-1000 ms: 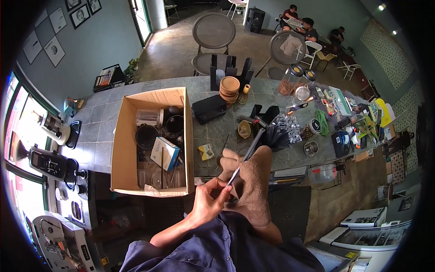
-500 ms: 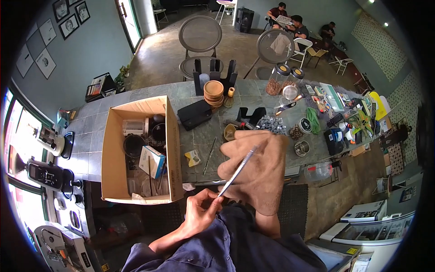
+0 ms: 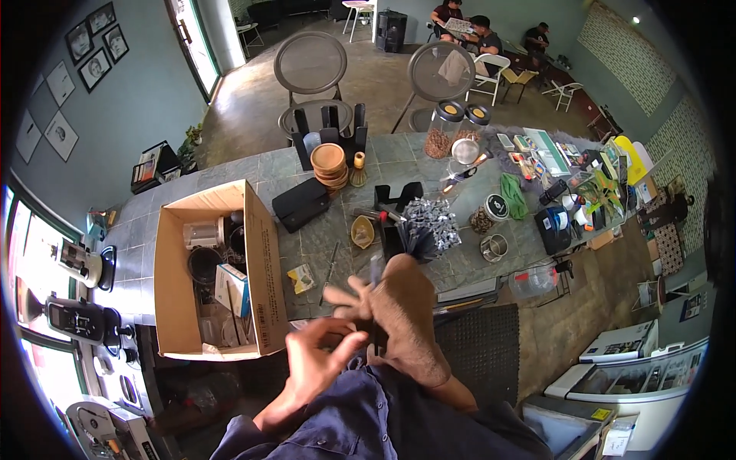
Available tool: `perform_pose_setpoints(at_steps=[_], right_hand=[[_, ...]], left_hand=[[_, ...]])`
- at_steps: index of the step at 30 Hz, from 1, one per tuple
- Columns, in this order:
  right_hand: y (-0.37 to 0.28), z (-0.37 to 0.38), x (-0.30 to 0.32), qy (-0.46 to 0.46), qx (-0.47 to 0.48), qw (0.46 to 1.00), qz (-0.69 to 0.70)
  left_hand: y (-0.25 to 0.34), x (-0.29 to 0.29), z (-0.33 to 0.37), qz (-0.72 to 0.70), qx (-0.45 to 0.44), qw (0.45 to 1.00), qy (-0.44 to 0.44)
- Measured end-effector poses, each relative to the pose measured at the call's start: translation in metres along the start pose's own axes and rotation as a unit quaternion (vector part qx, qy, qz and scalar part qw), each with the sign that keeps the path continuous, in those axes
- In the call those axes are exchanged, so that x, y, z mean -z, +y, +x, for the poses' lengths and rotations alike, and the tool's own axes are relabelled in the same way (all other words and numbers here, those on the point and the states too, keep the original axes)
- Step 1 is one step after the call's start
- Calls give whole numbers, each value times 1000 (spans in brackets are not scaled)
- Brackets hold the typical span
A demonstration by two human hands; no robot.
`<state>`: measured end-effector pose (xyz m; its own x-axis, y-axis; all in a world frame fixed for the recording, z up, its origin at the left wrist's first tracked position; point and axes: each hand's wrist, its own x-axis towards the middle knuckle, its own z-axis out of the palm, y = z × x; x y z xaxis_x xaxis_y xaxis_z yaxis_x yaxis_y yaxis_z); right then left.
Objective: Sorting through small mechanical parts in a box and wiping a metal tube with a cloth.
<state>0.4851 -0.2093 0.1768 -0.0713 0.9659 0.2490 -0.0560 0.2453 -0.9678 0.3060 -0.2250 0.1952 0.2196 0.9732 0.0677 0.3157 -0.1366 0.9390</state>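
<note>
My right hand (image 3: 406,310) wears a thick brown glove and is closed around a slim tool (image 3: 376,268). The tool's greyish upper end shows beside the glove, while a dark shaft seems to run down below; motion blurs it. Just left of the glove is my bare left hand (image 3: 310,360), its thumb and fingers apart with nothing visible between them. Blurred tan fingers overlap the glove's left side. Beyond the glove, a bundle of silver-tipped dark stems (image 3: 429,226) stands in a black holder.
An open cardboard box (image 3: 264,287) with jars and a small carton stands left. Around the counter (image 3: 299,253) are a yellow packet (image 3: 301,279), a thin rod (image 3: 330,264), a small yellowish bowl (image 3: 363,231), stacked wooden bowls (image 3: 330,165), a black case (image 3: 300,204) and a glass jar (image 3: 489,213).
My left hand has let go of the slim tool, which is now in the gloved right hand. The glove has turned from spread to closed. The view has shifted slightly.
</note>
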Motion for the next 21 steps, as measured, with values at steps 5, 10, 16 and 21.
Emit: perform_pose_setpoints(at_steps=[5,10,16,21], right_hand=[[-56,14,16,-162,55,834,-524],[-53,13,33,-191,19,812,-551],[-65,3,70,-199,45,802,-561],[-22,-28,88,-29,-219,900,-375]], left_hand=[[12,-4,32,43,-67,995,63],[17,-21,47,-64,-31,997,8],[33,-35,74,-165,7,986,1],[48,-48,102,-205,-8,977,63]])
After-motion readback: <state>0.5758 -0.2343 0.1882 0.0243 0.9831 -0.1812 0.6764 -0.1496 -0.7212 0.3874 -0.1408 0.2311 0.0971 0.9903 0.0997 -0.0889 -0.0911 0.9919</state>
